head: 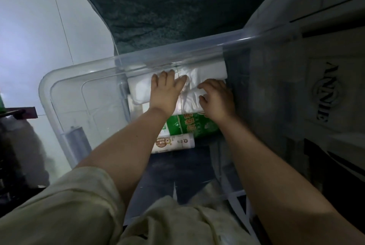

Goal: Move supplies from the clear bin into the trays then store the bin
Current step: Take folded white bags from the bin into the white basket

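Observation:
A clear plastic bin (pixel 189 50) fills the middle of the head view, and both my arms reach down into it. White plastic-wrapped tissue packs (pixel 207 70) lie stacked against its far wall. My left hand (pixel 165 90) rests flat on the upper white pack, fingers spread. My right hand (pixel 216 97) curls its fingers over the right part of a white pack beside it. Nearer me lie a green printed pack (pixel 191 126) and a white pack with a round brown label (pixel 173 143).
The bin's clear lid (pixel 79 104) lies to the left on a pale tiled floor. A dark green rug (pixel 167 1) sits beyond the bin. A grey case with lettering (pixel 325 90) stands on the right. Dark furniture (pixel 15 118) is at far left.

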`<state>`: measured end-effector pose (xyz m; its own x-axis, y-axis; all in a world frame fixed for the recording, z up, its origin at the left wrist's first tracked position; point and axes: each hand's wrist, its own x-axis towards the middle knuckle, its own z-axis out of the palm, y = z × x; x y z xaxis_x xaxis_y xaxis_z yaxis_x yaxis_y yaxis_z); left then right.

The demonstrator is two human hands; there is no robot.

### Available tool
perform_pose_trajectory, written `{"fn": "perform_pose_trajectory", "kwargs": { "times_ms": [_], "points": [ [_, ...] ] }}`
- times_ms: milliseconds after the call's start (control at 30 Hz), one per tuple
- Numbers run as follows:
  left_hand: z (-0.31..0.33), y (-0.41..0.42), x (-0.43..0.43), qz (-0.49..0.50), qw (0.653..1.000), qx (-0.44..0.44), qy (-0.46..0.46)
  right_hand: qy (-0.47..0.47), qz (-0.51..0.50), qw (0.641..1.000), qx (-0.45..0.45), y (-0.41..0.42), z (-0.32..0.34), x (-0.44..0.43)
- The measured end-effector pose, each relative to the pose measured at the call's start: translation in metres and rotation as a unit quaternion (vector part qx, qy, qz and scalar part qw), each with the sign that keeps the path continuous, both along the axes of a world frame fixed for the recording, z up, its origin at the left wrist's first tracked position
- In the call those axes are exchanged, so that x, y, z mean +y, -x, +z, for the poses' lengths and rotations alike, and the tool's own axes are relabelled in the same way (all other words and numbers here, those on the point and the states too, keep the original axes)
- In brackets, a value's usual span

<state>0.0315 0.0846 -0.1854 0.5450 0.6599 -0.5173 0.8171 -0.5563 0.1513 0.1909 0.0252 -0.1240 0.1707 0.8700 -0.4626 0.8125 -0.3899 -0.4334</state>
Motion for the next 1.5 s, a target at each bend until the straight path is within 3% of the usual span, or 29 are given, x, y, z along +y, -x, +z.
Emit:
{"fn": "perform_pose_trajectory", "kwargs": {
  "times_ms": [333,433,633,733,867,1100,1333,1500],
  "points": [
    [0.039,0.03,-0.027,-0.103,0.99,0.041,0.084,-0.057,-0.032,0.998,0.023,-0.001,0.022,-0.011],
    [0.046,0.045,-0.051,-0.072,0.991,0.05,0.101,-0.046,-0.028,0.998,0.026,0.002,0.028,-0.015],
    [0.026,0.031,-0.016,0.106,0.984,-0.097,0.105,-0.014,-0.029,0.999,0.022,0.007,0.021,-0.02],
    [0.013,0.021,0.004,0.147,0.969,-0.072,0.184,-0.012,-0.037,0.999,0.023,0.006,0.018,-0.02],
    [0.015,0.018,0.006,0.099,0.976,-0.013,0.193,-0.02,-0.037,0.999,0.025,0.003,0.017,-0.023],
    [0.025,0.013,-0.031,0.148,0.958,-0.071,0.234,-0.028,-0.032,0.999,0.021,0.004,0.023,-0.025],
    [0.021,0.007,-0.043,0.146,0.974,-0.01,0.174,-0.003,-0.018,1.0,0.015,0.003,0.02,-0.029],
    [0.039,0.001,-0.04,0.102,0.973,0.055,0.199,-0.019,0.0,1.0,0.007,0.0,0.042,-0.031]
  ]
}}
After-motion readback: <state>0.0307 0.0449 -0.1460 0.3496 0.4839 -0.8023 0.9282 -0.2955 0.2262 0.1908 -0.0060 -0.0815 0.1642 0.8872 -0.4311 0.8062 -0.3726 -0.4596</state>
